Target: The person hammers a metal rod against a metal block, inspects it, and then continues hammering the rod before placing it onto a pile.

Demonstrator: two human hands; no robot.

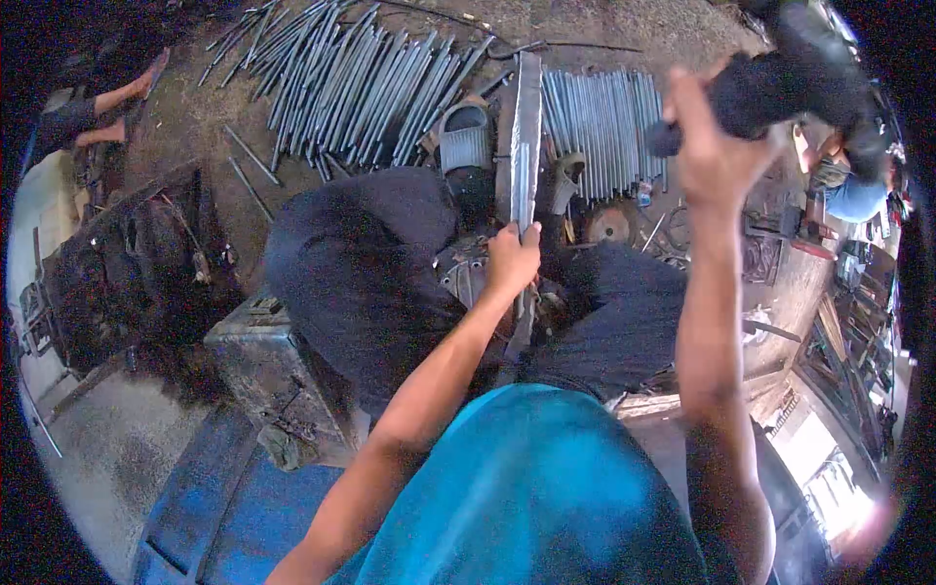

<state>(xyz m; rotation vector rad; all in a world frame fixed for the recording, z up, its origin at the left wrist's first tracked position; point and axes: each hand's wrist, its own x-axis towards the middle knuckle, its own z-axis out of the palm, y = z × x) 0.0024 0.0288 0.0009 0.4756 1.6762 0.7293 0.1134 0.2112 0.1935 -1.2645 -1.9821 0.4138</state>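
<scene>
Right hand [717, 161]: raised, curled round a dark tool [780, 93], too blurred to name
Left hand [514, 256]: closed on rod's [524, 180] near end, sound hold
Rod: between bar's [529, 83] long edges; likely stiff, slick

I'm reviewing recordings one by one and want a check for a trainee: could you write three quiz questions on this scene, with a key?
1. Which hand is at the upright-looking bar in the middle of the view, and where is the other?
2. True or false, of the rods: they all lie in a single bunch.
3. Choose one. The wearer's shirt is: A, red; B, blue; C, white.

Key
1. The left hand is at the bar; the right hand is raised, off to the right.
2. False: they form two main groups, with a few strays.
3. B.
</scene>
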